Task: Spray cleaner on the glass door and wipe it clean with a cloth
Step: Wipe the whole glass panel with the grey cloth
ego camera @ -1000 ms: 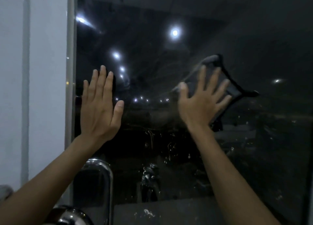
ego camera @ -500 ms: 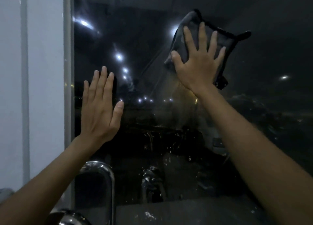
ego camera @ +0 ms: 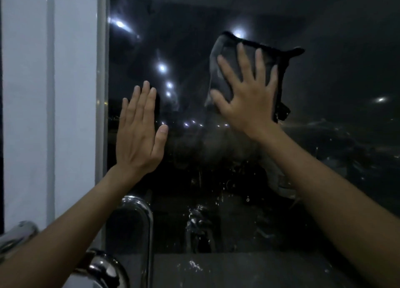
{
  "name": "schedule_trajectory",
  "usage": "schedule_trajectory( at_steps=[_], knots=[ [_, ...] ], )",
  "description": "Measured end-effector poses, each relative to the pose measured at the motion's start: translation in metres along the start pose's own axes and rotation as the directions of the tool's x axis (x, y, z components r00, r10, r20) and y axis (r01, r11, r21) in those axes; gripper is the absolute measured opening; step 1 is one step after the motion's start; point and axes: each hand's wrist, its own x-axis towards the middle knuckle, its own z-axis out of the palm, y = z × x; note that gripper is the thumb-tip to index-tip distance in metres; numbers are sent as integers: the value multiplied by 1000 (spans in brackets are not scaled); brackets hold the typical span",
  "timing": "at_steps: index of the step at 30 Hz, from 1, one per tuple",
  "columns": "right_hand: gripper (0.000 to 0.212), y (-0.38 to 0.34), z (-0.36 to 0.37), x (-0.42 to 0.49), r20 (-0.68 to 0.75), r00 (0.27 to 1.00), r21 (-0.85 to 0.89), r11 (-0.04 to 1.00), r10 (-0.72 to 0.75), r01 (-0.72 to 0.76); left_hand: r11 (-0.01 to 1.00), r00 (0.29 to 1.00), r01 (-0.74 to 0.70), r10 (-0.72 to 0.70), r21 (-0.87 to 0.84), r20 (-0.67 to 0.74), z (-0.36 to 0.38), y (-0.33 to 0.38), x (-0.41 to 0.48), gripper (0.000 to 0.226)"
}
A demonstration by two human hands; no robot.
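The dark glass door (ego camera: 335, 49) fills most of the view and reflects ceiling lights. My right hand (ego camera: 249, 92) presses a dark grey cloth (ego camera: 225, 56) flat against the upper middle of the glass, fingers spread and straight. My left hand (ego camera: 138, 134) lies flat on the glass near its left edge, fingers straight and together. Droplets and smears show on the lower glass (ego camera: 225, 186). No spray bottle is in view.
A chrome door handle (ego camera: 142, 207) curves up at the lower left of the glass, with another chrome fitting (ego camera: 104, 268) below it. A pale wall and door frame (ego camera: 71, 92) stand to the left.
My right hand swept the cloth from mid-glass up to the top, and now has come down a little. My left hand has stayed in place on the glass.
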Motion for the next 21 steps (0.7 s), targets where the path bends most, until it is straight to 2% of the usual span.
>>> schedule_trajectory(
  at_steps=[2,4,6,8,10,11,14,17,19,21],
  knots=[
    [70,-21,3,13,6,986,9,986,166,-167,1000,1000,10,-10,6,-3,2,1,0,66],
    [71,-51,7,5,-5,986,26,986,168,-167,1000,1000,15,-15,-2,-10,3,1,0,65],
    [69,-73,11,-27,-4,999,66,997,-49,49,1000,1000,13,-13,-11,-21,3,1,1,65],
    [68,-68,12,-61,24,955,67,953,-296,294,1000,999,15,-16,-15,-30,3,2,2,65],
    [68,-40,10,-69,15,929,36,929,-369,368,999,999,25,-26,-19,-26,2,3,2,65],
    [68,-23,9,-63,3,946,7,946,-324,324,999,999,33,-33,-27,-16,1,5,3,66],
    [68,14,1,-27,-9,1000,1,1000,-4,4,998,999,11,-8,-67,39,-4,11,10,66],
    [68,-1,1,0,11,973,33,972,230,-231,996,996,-54,59,-74,66,-5,23,23,67],
    [69,-24,3,-5,8,985,33,984,173,-173,995,997,-39,45,-94,64,-2,33,32,67],
    [67,-29,6,-29,6,999,44,998,-43,43,993,998,-18,25,-114,55,6,47,39,68]
  ],
)
